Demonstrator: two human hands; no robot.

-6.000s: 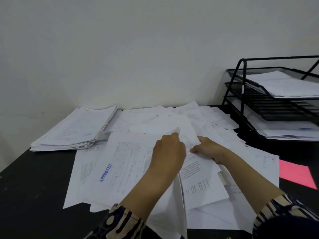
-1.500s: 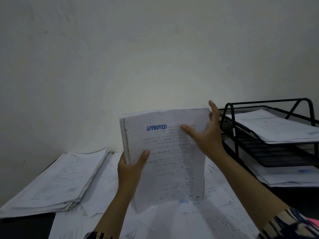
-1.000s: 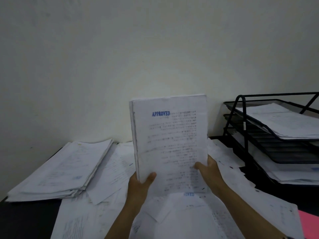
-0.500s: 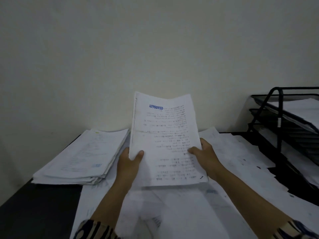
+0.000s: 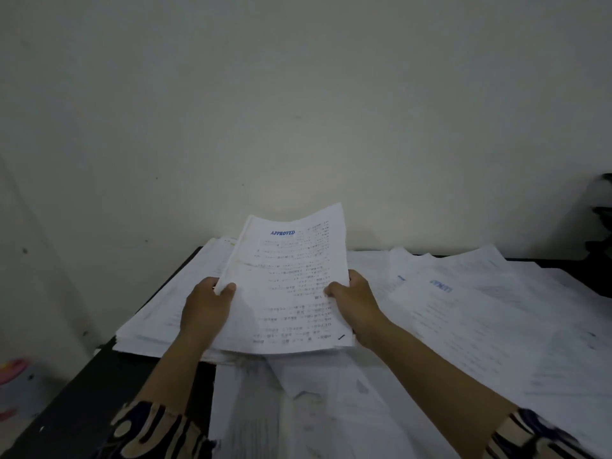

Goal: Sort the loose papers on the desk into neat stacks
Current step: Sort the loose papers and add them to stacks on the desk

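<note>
Over the left rear part of the black desk, the head view shows two hands holding one bundle of papers between them. Its top sheet bears a blue "APPROVED" stamp near the far edge. The left hand grips the bundle's left edge, thumb on top and fingers curled beneath; the right hand grips the right edge the same way, thumb lying on the printed text. The bundle sits between the two grips, its far end tilted up toward the wall and its near end low over one thick stack that lies along the desk's left edge up to the rear left corner; whether the bundle touches the stack cannot be told. Loose sheets cover the desk's middle and right side, overlapping; they are too many and too blurred to count. Two patterned sleeves show at the near edge. One dark object at the right rear is cut off by the frame. A pink item sits beyond the desk's left edge, blurred.
</note>
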